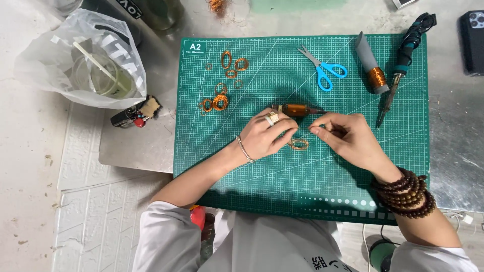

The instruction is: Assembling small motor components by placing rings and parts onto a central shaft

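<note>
Both our hands, left (pixel 264 135) and right (pixel 348 136), pinch a thin copper wire coil (pixel 298 144) over the green cutting mat (pixel 302 181), pulling it taut.

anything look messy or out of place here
Mostly tidy. Loose copper wire coils lie scattered over the green cutting mat's upper left, and a tangle of copper wire scraps sits off the mat beyond its top edge.

Hands (pixel 264 136) (pixel 348 136) pinching, seemingly, copper wire (pixel 298 144)
</note>
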